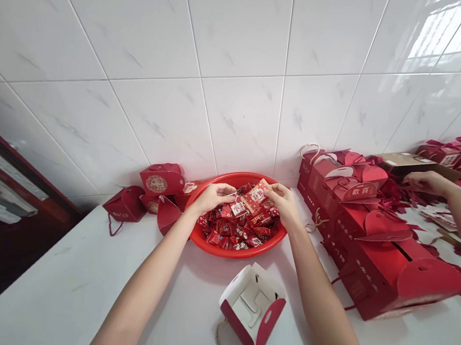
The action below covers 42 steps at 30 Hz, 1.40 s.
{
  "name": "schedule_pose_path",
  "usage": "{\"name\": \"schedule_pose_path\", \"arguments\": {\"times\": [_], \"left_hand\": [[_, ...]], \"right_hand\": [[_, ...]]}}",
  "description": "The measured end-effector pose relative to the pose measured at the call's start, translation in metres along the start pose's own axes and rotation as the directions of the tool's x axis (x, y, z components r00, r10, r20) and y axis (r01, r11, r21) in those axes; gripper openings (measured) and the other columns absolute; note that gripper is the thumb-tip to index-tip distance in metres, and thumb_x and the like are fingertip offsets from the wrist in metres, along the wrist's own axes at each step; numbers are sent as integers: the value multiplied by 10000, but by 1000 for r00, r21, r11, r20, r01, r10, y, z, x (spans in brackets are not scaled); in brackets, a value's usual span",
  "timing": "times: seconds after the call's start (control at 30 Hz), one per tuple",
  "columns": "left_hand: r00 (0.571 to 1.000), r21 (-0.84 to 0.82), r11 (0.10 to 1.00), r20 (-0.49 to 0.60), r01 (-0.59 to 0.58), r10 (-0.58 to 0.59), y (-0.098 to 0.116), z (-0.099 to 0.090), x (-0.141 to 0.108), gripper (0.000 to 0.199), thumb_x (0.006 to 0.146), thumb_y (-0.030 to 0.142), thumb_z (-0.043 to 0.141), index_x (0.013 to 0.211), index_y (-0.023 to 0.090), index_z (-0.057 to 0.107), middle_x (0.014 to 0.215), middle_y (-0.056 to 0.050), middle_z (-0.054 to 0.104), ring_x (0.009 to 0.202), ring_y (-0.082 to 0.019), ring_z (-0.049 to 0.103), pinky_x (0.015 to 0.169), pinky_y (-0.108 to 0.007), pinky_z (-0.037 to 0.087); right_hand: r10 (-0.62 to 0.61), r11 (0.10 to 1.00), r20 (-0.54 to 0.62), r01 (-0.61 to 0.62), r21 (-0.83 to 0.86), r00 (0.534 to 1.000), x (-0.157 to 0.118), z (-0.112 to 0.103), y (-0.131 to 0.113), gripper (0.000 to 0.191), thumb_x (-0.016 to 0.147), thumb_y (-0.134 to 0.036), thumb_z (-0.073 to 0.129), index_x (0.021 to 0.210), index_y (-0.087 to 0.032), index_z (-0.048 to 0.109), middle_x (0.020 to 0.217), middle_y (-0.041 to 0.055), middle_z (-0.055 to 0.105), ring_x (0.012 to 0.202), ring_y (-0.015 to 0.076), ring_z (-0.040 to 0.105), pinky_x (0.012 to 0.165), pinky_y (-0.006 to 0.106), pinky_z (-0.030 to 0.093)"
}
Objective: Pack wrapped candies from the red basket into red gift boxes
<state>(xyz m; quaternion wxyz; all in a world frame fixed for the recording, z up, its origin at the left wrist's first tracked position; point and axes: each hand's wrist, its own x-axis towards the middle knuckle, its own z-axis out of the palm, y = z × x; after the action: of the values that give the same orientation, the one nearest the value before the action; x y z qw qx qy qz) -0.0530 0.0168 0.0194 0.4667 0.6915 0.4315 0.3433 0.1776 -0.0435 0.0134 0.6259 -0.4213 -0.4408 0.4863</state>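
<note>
Above a round red plastic basket point(230, 253) heaped with red-wrapped candies point(243, 233), both my hands are raised close together. My left hand point(215, 199) pinches a small red-and-white packet point(238, 206) between thumb and fingertips. In my right hand point(282, 202) a flat red-and-gold packet point(258, 195) is gripped by its right edge, tilted. The two packets nearly meet or overlap; whether they touch I cannot tell. Nearer to me, between my forearms, an open red gift box point(252, 311) with a white inside and a rope handle shows no contents.
Several red gift boxes point(351, 222) stand in a row to the right. Smaller red boxes point(126, 204) sit left of the basket against the tiled wall point(237, 122). At far right, another person's hand point(427, 181) reaches near a brown cardboard box point(406, 161). The white tabletop point(84, 283) ends at the left.
</note>
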Motion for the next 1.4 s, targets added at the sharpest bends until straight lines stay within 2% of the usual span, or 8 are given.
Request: {"name": "schedule_pose_path", "arguments": {"times": [0.17,0.37,0.6,0.87,1.03,1.13,1.3,1.4], "left_hand": [[1000,39,999,6,-29,28,-1,0,-1,589,557,519,898,991,162,722,1115,-92,766,1052,-268,695,999,-435,509],[995,70,997,95,-22,16,-7,-3,0,478,646,424,848,1023,161,713,1022,-76,785,1005,-254,717,989,-435,522],[979,149,988,194,36,-65,-12,-3,3,321,678,291,769,975,176,739,1000,-62,788,991,-245,722,955,-391,548],[984,310,947,125,85,-129,-24,-11,4,304,543,233,819,835,191,743,800,-31,767,813,-248,720,750,-328,568],[1000,289,957,23,-3,-4,-20,-9,6,457,592,240,784,1037,175,702,1081,-79,750,1046,-265,682,956,-391,521],[997,253,965,31,-75,69,-14,-6,6,507,636,263,766,1128,184,672,1191,-97,720,1113,-264,666,991,-410,512],[997,563,824,4,-65,77,-5,-12,-1,288,769,253,620,1034,203,721,1165,-89,738,1081,-266,680,978,-380,515],[1000,682,732,19,-7,-8,-3,-24,-8,213,696,171,625,855,221,758,999,-78,775,1006,-301,693,938,-376,512]], "right_hand": [[-22,1000,-11,22,-19,1000,0,-1,0,331,571,-435,799,710,-196,615,724,15,652,650,142,556,569,246,444],[-57,992,14,58,-109,998,-2,-2,0,319,620,-476,768,683,-196,627,653,-2,601,578,114,459,530,243,371],[-61,995,12,61,-74,998,-1,-2,2,315,630,-459,762,678,-204,584,657,-13,600,580,111,488,546,241,381],[-40,997,9,41,-62,999,0,-3,4,318,636,-462,753,721,-207,583,701,2,658,635,145,583,603,263,456],[-20,1000,-12,19,-22,1000,0,-1,3,321,645,-458,746,806,-210,619,843,31,712,774,194,647,702,302,520],[-14,999,-22,13,-29,1000,0,-1,2,346,666,-483,726,860,-213,629,868,35,717,795,206,658,704,309,528],[3,1000,-31,-3,-14,1000,-2,1,-2,355,678,-494,704,885,-218,620,842,41,732,810,236,693,672,313,538],[33,999,-28,-32,28,999,-4,3,-5,324,677,-429,705,900,-208,625,777,47,743,779,255,712,650,322,546]]}}
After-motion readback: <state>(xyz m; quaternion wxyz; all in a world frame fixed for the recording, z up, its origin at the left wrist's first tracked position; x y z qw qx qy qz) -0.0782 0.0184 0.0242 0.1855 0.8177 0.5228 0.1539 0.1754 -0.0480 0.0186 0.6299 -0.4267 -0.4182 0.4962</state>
